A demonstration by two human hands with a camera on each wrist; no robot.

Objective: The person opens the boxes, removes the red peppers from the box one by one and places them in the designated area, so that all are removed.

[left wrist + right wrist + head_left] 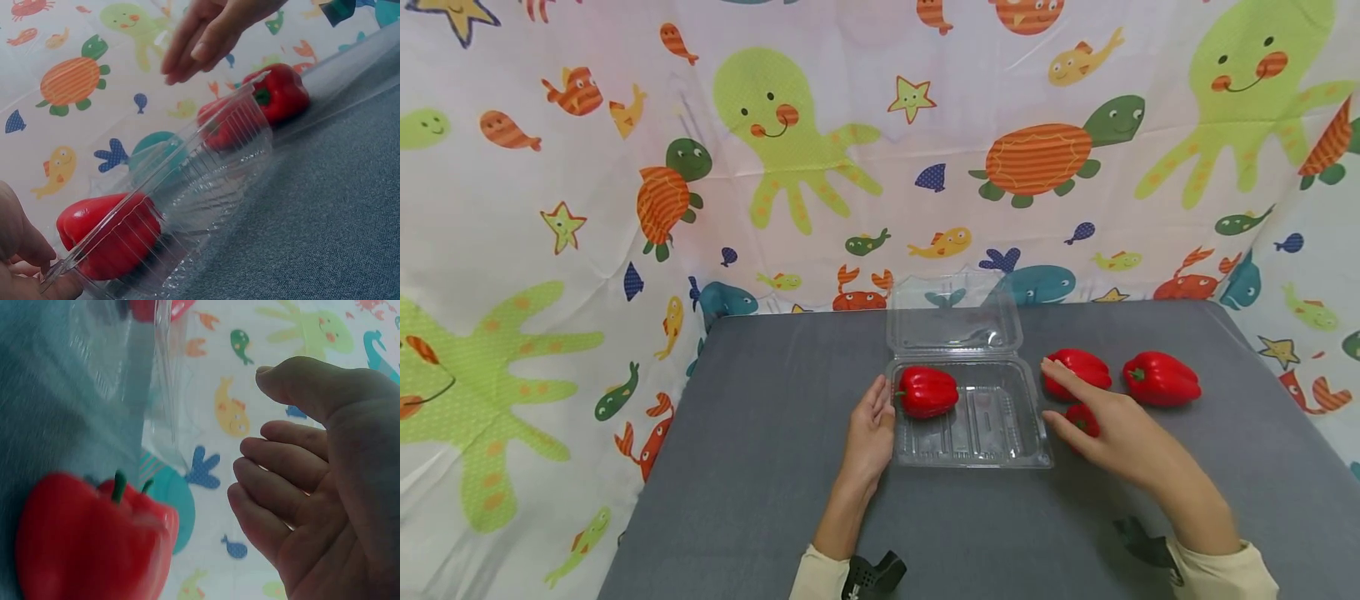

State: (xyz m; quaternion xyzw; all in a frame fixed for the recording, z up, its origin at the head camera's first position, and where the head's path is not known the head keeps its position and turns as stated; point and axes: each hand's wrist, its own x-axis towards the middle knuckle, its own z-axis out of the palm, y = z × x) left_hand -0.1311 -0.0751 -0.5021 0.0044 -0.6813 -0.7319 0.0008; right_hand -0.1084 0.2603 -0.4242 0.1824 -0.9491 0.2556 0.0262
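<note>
A clear plastic clamshell container [977, 454] lies with its lid [951, 321] raised at the back. Inside its left half rests a red bell pepper [928, 392]. My left hand [871, 429] holds the container's left rim, thumb and fingers about the edge in the left wrist view. Right of the container, my right hand [1120, 433] hovers with fingers extended and thumb apart, nothing in its grasp. Beneath and beyond it are a red bell pepper [1086, 371] and a smaller-looking, partly hidden one [1084, 418]. Another red bell pepper [1165, 379] lies farther right.
The grey tabletop [760, 467] extends around the container. A curtain [865, 150] printed with sea animals hangs behind the table and along its sides. The raised lid stands close to the curtain at the table's back edge.
</note>
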